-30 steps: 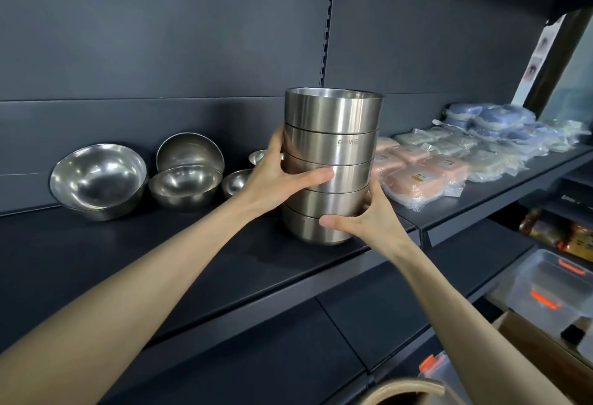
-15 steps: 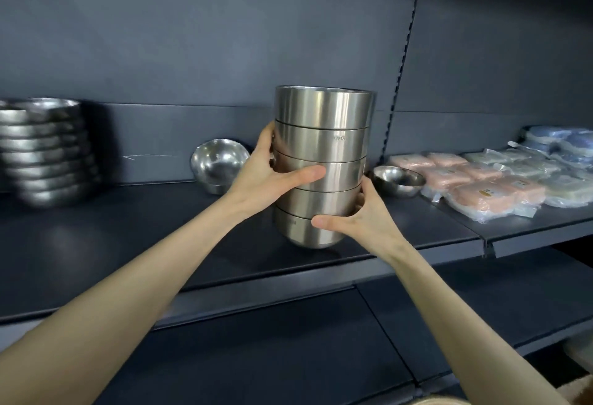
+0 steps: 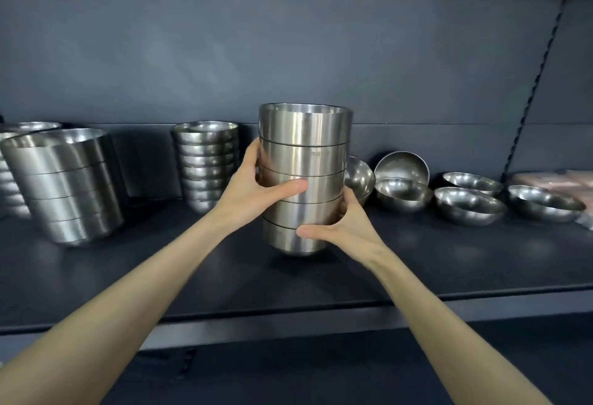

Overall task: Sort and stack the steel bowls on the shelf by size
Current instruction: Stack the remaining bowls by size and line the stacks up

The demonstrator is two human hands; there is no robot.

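Both hands still hold the stack of five steel bowls [image 3: 305, 180], as they did a moment ago. The left hand [image 3: 253, 192] wraps round its middle and the right hand [image 3: 343, 231] wraps round it lower down. The view has swung left, so more stacks show now and the pink packs [image 3: 552, 180] sit at the right edge. The held stack is low over the middle of the shelf [image 3: 321, 282]; it is hard to tell if it touches.

To the left stand a big stack [image 3: 67, 186] and, further back, a stack of small bowls [image 3: 207, 164]. To the right lie loose bowls [image 3: 465, 208], some hidden behind the held stack.

The shelf is dark and flat, with a dark back wall [image 3: 288, 51].
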